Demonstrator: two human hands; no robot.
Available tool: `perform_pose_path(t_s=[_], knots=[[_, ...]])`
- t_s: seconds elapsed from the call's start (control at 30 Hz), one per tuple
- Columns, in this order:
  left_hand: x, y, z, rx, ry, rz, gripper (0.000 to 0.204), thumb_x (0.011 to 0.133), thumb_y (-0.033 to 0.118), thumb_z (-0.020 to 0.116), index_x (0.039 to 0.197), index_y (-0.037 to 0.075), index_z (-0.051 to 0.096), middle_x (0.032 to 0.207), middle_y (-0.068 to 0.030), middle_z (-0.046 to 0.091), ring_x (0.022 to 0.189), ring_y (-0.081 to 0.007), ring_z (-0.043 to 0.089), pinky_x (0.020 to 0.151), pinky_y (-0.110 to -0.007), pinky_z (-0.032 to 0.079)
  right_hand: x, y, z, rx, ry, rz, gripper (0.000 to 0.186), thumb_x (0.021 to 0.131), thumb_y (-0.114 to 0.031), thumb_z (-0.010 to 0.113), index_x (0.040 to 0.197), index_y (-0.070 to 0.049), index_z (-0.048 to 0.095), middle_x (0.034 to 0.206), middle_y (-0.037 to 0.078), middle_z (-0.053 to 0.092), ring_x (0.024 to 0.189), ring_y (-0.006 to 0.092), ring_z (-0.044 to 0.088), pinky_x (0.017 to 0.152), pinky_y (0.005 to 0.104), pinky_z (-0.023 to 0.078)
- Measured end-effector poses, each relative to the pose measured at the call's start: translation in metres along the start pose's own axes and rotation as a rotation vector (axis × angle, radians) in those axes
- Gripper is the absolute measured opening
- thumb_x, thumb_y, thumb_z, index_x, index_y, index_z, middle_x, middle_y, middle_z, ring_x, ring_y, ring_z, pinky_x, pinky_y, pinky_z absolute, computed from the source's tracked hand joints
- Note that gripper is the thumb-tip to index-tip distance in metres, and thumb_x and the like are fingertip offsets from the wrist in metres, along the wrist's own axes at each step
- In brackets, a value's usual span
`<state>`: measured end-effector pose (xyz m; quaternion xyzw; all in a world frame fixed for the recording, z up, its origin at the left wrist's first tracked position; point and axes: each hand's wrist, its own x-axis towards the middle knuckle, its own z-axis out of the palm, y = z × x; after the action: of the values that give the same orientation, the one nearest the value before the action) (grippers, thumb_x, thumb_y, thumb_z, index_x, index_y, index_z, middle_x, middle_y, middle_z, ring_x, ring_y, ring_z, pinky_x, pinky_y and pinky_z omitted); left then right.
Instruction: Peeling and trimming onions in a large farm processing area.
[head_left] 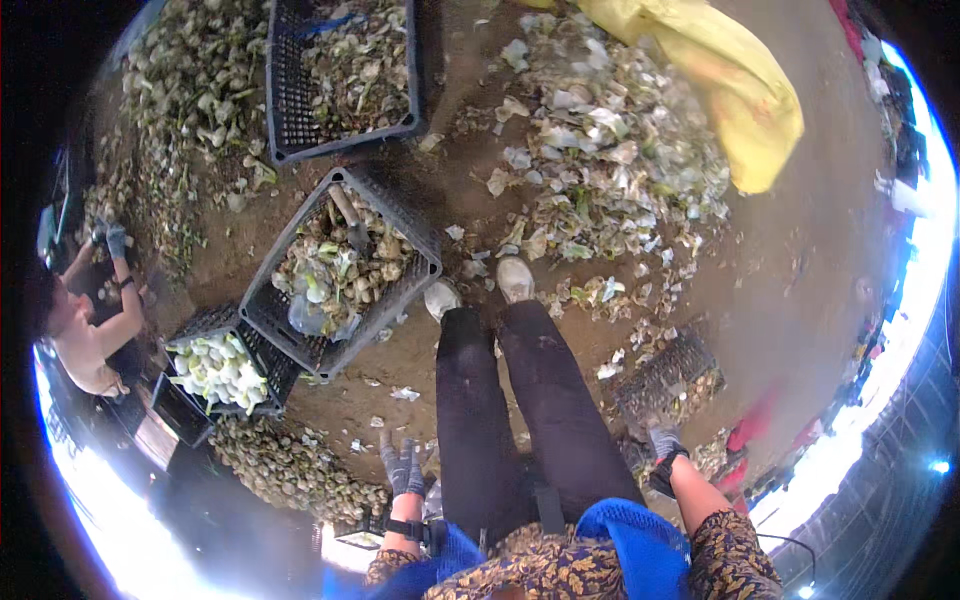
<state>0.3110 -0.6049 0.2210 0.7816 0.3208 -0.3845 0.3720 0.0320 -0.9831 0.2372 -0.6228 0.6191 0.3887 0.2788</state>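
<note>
My left hand [403,470], in a grey glove, has its fingers spread with nothing in them. It is beside my left thigh, near a heap of garlic bulbs [285,465]. My right hand [667,442], also gloved, reaches to the near edge of a dark mesh crate [670,380] on the ground. Its fingers are small and blurred, so whether they grip that edge cannot be made out. Ahead of my left foot, a black crate [390,305] stands at a slant, holding garlic bulbs, leaf scraps, a clear plastic bag and a wooden-handled tool [346,208].
Another black crate [398,130] lies beyond, with scraps inside. White trimmed garlic [220,372] fills a crate at left. A co-worker's gloved hand [115,240] is beside a large garlic pile [200,90]. Peelings [620,150] and a yellow sack [745,110] spread ahead right.
</note>
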Motion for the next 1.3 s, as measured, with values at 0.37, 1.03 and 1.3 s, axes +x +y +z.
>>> perform_pose_path(t_s=[0.37,1.03,1.3], knots=[[-0.07,-0.078,-0.148,0.336,0.24,0.113,0.044,0.083,0.02,0.053,0.122,0.002,0.04,0.12,-0.0104,0.044,0.104,-0.021,0.045,0.087,-0.032,0.038,-0.064,0.086,-0.018,-0.107,0.048,0.13,0.035,0.082,-0.033,0.043,0.098,-0.005,0.058,0.1,0.02,0.056,0.097,0.0365,0.051,0.081,0.0412,0.04],[-0.196,0.035,-0.117,0.622,-0.047,0.1,0.038,0.083,0.021,0.053,0.115,0.002,0.046,0.112,-0.014,0.05,0.107,-0.024,0.044,0.089,-0.033,0.037,0.048,0.086,-0.123,0.775,0.144,0.004,0.028,0.082,-0.027,0.05,0.096,-0.005,0.06,0.08,0.007,0.061,0.074,0.0184,0.057,0.065,0.0324,0.045],[-0.123,0.105,-0.146,0.627,0.051,0.3,0.036,0.083,0.021,0.053,0.113,0.002,0.049,0.108,-0.0154,0.053,0.108,-0.0252,0.044,0.089,-0.033,0.037,0.018,0.055,-0.099,0.124,0.109,-0.008,0.045,0.078,-0.041,0.045,0.101,-0.005,0.059,0.106,0.022,0.054,0.103,0.0359,0.049,0.087,0.0408,0.038]])
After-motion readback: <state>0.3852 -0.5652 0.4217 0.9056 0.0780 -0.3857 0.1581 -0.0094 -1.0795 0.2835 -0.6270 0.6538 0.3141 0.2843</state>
